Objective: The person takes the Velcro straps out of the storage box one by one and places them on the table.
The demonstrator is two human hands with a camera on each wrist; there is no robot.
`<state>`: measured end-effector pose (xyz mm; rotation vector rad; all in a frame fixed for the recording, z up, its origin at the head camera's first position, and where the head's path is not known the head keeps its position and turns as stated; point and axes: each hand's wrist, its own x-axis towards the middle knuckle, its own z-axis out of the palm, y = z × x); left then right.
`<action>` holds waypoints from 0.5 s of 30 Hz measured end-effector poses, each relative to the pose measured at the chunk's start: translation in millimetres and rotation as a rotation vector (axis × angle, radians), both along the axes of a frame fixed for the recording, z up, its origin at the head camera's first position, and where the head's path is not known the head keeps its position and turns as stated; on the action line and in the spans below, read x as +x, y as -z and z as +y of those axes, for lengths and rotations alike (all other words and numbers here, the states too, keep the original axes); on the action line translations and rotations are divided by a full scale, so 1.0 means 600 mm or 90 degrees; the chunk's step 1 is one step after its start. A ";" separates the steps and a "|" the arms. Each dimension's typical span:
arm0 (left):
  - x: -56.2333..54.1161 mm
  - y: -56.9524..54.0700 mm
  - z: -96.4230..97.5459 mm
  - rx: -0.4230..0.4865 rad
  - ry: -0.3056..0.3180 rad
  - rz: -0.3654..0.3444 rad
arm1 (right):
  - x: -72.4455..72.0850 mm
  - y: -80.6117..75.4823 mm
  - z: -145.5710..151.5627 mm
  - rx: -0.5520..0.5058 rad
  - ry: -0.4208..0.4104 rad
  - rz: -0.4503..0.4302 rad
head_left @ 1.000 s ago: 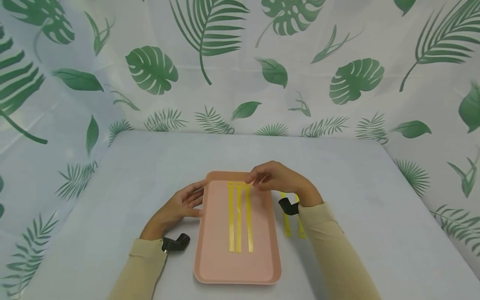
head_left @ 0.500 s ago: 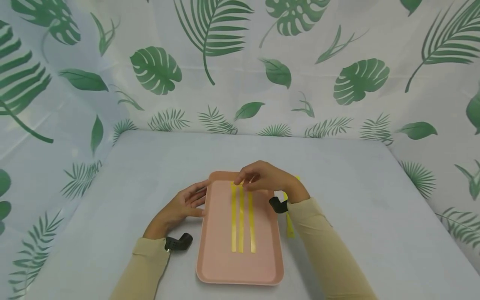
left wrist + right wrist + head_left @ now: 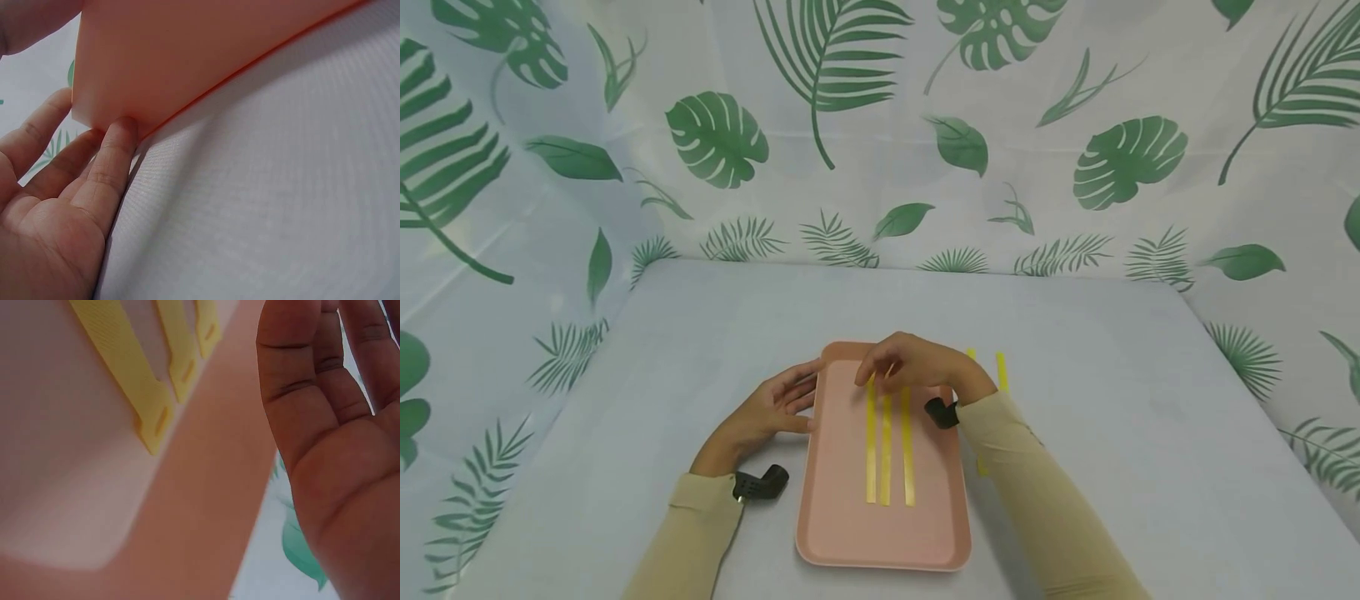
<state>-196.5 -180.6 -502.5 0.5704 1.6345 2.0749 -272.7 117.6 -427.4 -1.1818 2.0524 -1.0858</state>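
Tray (image 3: 880, 537), pink, rectangular, raised rim: lies between the two hands, its left wall at the left hand's fingers, its far end beneath the right hand.

Left hand (image 3: 760, 414): spread, fingers slightly apart; fingertips touch the outer face of the tray's wall, thumb at the same side nearer the body. Nothing is gripped.

Right hand (image 3: 913, 364): raised over the tray's far part, fingers loosely bent downward, nothing seen between them. Whether a fingertip touches a strip cannot be told (the right wrist view cuts the fingertips off).

Yellow strips (image 3: 885, 454), three, narrow: inside the tray, side by side lengthwise, running from below the right hand toward the body; the far ends, each widened and slotted, lie close to the tray's far wall.

Two further yellow strips (image 3: 1002, 371): outside the tray, on the right hand's outer side, partly hidden by that wrist and sleeve.

Black wrist devices (image 3: 765, 482), two: one just behind each hand.

Beige sleeves (image 3: 1037, 500), two: behind the hands.

Table, pale-covered (image 3: 722, 325): beneath both hands and the tray.

Leaf-print cloth (image 3: 857, 183), white and green: beyond the hands.
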 end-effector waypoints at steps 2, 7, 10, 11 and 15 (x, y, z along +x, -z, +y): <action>0.000 0.000 -0.001 0.002 0.002 0.002 | -0.003 0.006 -0.005 0.016 0.003 -0.013; -0.001 0.002 -0.001 0.006 0.005 0.005 | -0.006 0.017 -0.016 0.017 -0.021 -0.021; -0.001 0.002 -0.001 0.008 0.004 0.002 | -0.004 0.017 -0.021 0.037 -0.025 -0.003; -0.001 0.001 -0.001 0.007 0.004 0.002 | -0.003 0.016 -0.022 0.052 -0.018 -0.003; -0.001 0.001 -0.001 0.006 0.003 -0.002 | -0.002 0.015 -0.029 0.119 0.015 -0.016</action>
